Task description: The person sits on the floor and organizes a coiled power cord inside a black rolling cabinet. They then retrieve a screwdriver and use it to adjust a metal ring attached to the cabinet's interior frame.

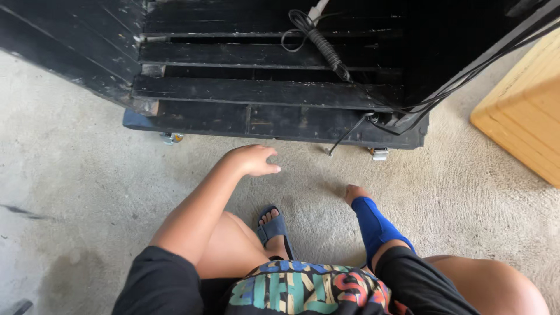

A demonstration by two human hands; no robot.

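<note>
so the black cabinet [274, 70] sat on the concrete floor [87, 175] right in front of the person, on two visible wheels. it looked heavy and stiff, probably rolled better than lifted, and the bottom edge seemed the best place to grab. left hand [254, 159] hovered near that edge, loosely open, holding nothing. right hand [354, 193] wore a blue sleeve, its fingers hidden, so couldn't tell. one coiled cord [324, 44] lay inside, one wooden box [525, 111] stood off to the right.

head cam | looks steeply down, forward | close over knees, hands | one view only
</note>
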